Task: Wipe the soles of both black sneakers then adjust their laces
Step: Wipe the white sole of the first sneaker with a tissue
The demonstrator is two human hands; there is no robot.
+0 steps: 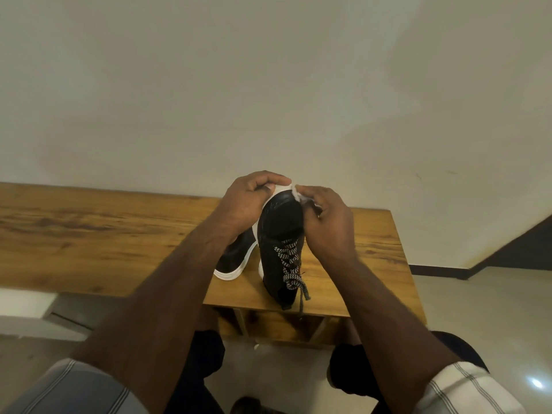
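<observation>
**Head view: sneaker stood on its heel, both hands at the toe**

Head view shows one black sneaker (279, 252) standing heel-down on the wooden table (89, 231), toe raised, its black-and-white laces (289, 261) facing the camera. The left hand (248, 201) curls round the white toe rim, thumb and fingers gripping it. The right hand (325, 225) pinches a small white wipe (300, 196) against the toe's right edge. The second black sneaker (236, 261) lies on the table just left of the first, partly hidden under the left forearm. Striped sleeves show at the bottom corners.
</observation>
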